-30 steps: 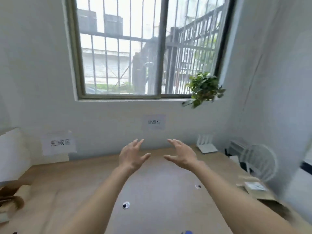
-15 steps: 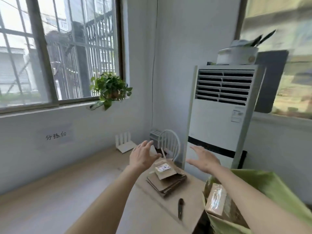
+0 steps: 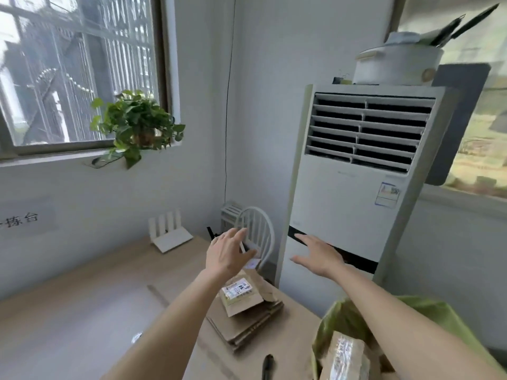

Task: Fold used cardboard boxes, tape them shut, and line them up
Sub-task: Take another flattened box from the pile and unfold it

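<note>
Both hands up over the flattened cardboard stack (image 3: 247,319): left hand (image 3: 227,256) and right hand (image 3: 318,256) spread wide, nothing held.

Our hands out, empty

Above the cardboard stack (image 3: 244,314), our left hand (image 3: 227,256) and right hand (image 3: 318,256) reach forward, fingers straight, palms facing each other.

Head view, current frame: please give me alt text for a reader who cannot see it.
Both hands, left hand and right hand, reach forward open and empty above a stack of flattened cardboard boxes at the far end of a wooden table. A white standing air conditioner rises behind, and a green bag holding a taped box sits at lower right.
</note>
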`<action>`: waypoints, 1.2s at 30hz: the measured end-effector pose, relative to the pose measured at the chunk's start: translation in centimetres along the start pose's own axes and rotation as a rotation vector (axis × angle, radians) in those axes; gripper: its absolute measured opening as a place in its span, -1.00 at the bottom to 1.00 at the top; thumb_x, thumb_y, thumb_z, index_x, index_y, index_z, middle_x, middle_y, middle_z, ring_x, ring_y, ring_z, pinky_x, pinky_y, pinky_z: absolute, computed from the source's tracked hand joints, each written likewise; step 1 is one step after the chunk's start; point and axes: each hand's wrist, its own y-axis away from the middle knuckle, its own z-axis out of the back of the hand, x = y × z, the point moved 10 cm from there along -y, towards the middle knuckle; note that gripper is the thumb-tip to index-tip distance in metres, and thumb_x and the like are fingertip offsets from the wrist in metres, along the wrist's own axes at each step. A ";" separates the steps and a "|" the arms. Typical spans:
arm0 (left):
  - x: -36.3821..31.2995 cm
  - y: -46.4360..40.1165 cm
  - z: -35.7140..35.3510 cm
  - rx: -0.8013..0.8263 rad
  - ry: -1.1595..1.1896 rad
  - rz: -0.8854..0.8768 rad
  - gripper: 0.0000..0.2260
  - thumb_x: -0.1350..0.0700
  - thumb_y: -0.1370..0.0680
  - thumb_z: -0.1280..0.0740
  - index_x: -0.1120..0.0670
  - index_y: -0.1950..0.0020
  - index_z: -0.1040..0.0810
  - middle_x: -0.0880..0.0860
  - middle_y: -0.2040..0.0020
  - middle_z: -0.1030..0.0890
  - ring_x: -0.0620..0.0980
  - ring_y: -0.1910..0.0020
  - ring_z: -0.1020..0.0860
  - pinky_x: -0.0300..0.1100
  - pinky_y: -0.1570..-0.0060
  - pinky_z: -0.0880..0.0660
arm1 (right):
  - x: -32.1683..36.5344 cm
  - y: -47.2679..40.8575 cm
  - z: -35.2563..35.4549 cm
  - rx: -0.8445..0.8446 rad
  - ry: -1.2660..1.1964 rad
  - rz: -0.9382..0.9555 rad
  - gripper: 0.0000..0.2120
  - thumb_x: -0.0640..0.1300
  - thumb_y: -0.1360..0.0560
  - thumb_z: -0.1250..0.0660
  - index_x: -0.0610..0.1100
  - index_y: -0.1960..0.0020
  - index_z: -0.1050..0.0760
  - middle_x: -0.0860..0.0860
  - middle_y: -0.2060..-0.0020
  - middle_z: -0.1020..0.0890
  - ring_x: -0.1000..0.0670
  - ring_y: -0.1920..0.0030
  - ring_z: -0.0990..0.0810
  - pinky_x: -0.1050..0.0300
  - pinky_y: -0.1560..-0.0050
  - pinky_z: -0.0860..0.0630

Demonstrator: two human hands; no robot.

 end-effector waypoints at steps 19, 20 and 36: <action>19.5 -9.4 -29.5 0.396 0.085 0.486 -0.29 -0.32 -0.55 -0.27 -0.08 -0.61 -0.14 0.09 -0.51 -0.34 0.12 -0.40 -0.42 0.01 -0.30 -0.45 | -5.6 -27.0 -30.1 0.481 -0.193 0.007 -0.20 0.37 -0.46 -0.32 0.16 -0.60 -0.14 0.09 -0.58 -0.23 -0.08 -0.50 -0.34 -0.22 -0.41 -0.39; 20.3 -9.7 -31.5 0.420 0.114 0.522 -0.29 -0.31 -0.55 -0.28 -0.09 -0.61 -0.14 0.10 -0.52 -0.33 0.12 -0.42 -0.40 0.02 -0.32 -0.44 | -6.2 -28.3 -31.9 0.504 -0.208 -0.006 -0.18 0.38 -0.45 -0.33 0.16 -0.60 -0.13 0.09 -0.58 -0.23 -0.08 -0.51 -0.34 -0.24 -0.42 -0.39; 25.3 -9.1 -46.4 0.396 0.402 0.925 -0.16 -0.18 -0.46 -0.47 -0.16 -0.61 -0.08 0.09 -0.47 -0.33 0.10 -0.40 -0.40 0.00 -0.33 -0.38 | -11.4 -34.1 -47.3 0.658 -0.529 -0.267 0.10 0.30 -0.34 -0.54 0.15 -0.64 0.07 -0.03 -0.59 -0.07 -0.16 -0.56 -0.19 -0.16 -0.49 -0.25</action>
